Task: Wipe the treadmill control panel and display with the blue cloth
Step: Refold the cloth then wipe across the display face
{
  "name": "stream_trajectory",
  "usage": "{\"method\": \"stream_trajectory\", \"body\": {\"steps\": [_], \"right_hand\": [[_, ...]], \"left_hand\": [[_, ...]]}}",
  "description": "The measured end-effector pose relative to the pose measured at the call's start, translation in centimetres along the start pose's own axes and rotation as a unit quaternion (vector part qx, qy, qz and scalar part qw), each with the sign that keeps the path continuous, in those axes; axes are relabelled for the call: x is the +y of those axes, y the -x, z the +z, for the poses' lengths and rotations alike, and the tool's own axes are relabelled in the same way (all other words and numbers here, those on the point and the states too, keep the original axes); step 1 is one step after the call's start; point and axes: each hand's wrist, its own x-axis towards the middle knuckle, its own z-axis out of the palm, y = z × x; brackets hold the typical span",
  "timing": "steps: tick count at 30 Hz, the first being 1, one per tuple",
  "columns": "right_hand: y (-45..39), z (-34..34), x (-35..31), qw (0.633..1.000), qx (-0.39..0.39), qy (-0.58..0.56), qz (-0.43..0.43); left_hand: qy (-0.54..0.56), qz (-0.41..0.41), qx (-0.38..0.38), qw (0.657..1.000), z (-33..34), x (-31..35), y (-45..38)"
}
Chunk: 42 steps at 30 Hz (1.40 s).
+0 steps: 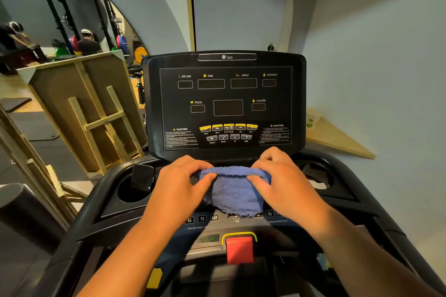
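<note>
The blue fluffy cloth [233,190] lies bunched on the treadmill's lower control panel [207,219], just below the upright black display [226,101]. My left hand [183,181] pinches the cloth's left upper edge. At the right upper edge, my right hand [280,178] grips it with thumb and fingers. Both hands sit side by side under the display's bottom rim. The display windows are dark. Part of the lower panel's number buttons is hidden under the cloth and my hands.
A phone [142,177] stands in the left cup holder [131,191]; the right cup holder [316,175] holds something pale. A red safety key [240,249] sits below the panel. Wooden frames [91,113] stand to the left. People and a weight rack [79,14] are far back left.
</note>
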Motion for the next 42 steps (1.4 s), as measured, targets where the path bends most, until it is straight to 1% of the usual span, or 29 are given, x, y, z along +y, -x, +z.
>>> {"method": "stream_trajectory", "body": {"steps": [2, 4, 5, 6, 7, 8, 9, 10, 11, 12, 13, 15, 16, 17, 19, 20, 22, 24, 26, 27, 28, 29, 30, 31, 32, 35, 37, 39, 42], "right_hand": [[0.2, -0.5, -0.1, 0.999, -0.025, -0.026, -0.014], [0.3, -1.4, -0.5, 0.989, -0.069, -0.131, 0.002], [0.3, -1.8, -0.8, 0.975, -0.089, -0.201, 0.013], [0.3, -2.1, -1.0, 0.956, -0.097, -0.277, 0.022], [0.3, -2.4, -1.3, 0.931, -0.095, -0.351, 0.032], [0.3, -2.6, -1.4, 0.904, -0.088, -0.417, 0.046], [0.1, -2.7, -1.5, 0.878, -0.084, -0.467, 0.062], [0.0, -2.9, -1.6, 0.86, -0.084, -0.498, 0.078], [-0.2, -3.1, -1.6, 0.852, -0.088, -0.509, 0.089], [-0.3, -3.2, -1.6, 0.85, -0.093, -0.509, 0.098], [-0.3, -3.3, -1.5, 0.851, -0.095, -0.504, 0.107], [-0.2, -3.5, -1.2, 0.851, -0.096, -0.502, 0.122], [-0.1, -3.6, -1.1, 0.848, -0.098, -0.506, 0.122], [0.0, -3.9, -1.0, 0.845, -0.1, -0.512, 0.118], [0.3, -4.6, -1.0, 0.833, -0.096, -0.535, 0.106], [0.3, -5.0, -1.2, 0.827, -0.092, -0.547, 0.094], [0.4, -5.7, -1.4, 0.823, -0.084, -0.558, 0.064], [0.5, -6.2, -1.1, 0.81, -0.073, -0.578, 0.064], [0.5, -6.0, 1.0, 0.791, -0.055, -0.598, 0.119], [0.5, -5.7, 2.5, 0.795, -0.035, -0.585, 0.154], [0.5, -5.3, 4.4, 0.814, -0.003, -0.549, 0.191], [0.5, -4.6, 6.6, 0.84, 0.034, -0.491, 0.23], [0.6, -3.8, 9.0, 0.871, 0.063, -0.408, 0.266], [0.9, -2.9, 11.4, 0.898, 0.076, -0.317, 0.296], [1.2, -2.0, 13.6, 0.917, 0.07, -0.235, 0.315], [2.2, 1.0, 18.5, 0.945, 0.005, -0.068, 0.32], [2.7, 2.6, 20.4, 0.954, -0.037, 0.037, 0.296], [2.8, 3.6, 21.2, 0.957, -0.051, 0.105, 0.265], [2.3, 3.6, 21.7, 0.961, -0.05, 0.137, 0.235]], "left_hand": [[0.03, -0.01, -0.02, 0.999, -0.5, -0.1, 0.0], [0.119, -0.038, -0.044, 0.991, -1.4, -0.1, -0.4], [0.194, -0.066, -0.058, 0.977, -1.8, 0.0, -0.6], [0.301, -0.107, -0.076, 0.945, -2.0, 0.2, -0.8], [0.427, -0.164, -0.105, 0.883, -1.8, 0.3, -0.9], [0.554, -0.228, -0.15, 0.786, -1.3, 0.6, -0.8], [0.655, -0.275, -0.194, 0.676, -0.3, 1.0, -0.5], [0.723, -0.299, -0.23, 0.579, 0.8, 1.6, 0.1], [0.767, -0.307, -0.244, 0.507, 1.9, 2.2, 1.0], [0.799, -0.307, -0.243, 0.457, 2.8, 2.7, 1.8], [0.819, -0.306, -0.232, 0.427, 3.6, 3.3, 2.5], [0.84, -0.289, -0.225, 0.399, 4.6, 3.7, 3.3], [0.848, -0.252, -0.24, 0.4, 4.6, 4.0, 3.3], [0.849, -0.207, -0.255, 0.415, 4.4, 4.1, 3.0], [0.842, -0.177, -0.256, 0.441, 3.6, 4.0, 2.2], [0.827, -0.174, -0.254, 0.471, 3.2, 4.2, 1.7], [0.781, -0.201, -0.251, 0.536, 2.0, 5.2, 0.7], [0.748, -0.239, -0.226, 0.577, 1.2, 6.7, -0.1], [0.715, -0.293, -0.18, 0.609, 1.7, 6.4, -0.2], [0.7, -0.325, -0.155, 0.617, 1.8, 6.0, -0.2], [0.696, -0.356, -0.135, 0.609, 1.7, 5.6, -0.3], [0.701, -0.379, -0.117, 0.593, 1.5, 5.0, -0.5], [0.705, -0.392, -0.096, 0.583, 1.4, 4.3, -1.0], [0.704, -0.398, -0.077, 0.583, 1.3, 3.7, -1.5], [0.696, -0.404, -0.053, 0.592, 1.1, 3.1, -2.2], [0.67, -0.377, 0.033, 0.639, 0.3, 1.4, -4.9], [0.641, -0.367, 0.101, 0.667, -0.2, 0.2, -7.2], [0.591, -0.363, 0.174, 0.699, -0.6, -1.2, -9.8], [0.445, -0.321, 0.274, 0.79, -1.4, -2.5, -14.3]]}}
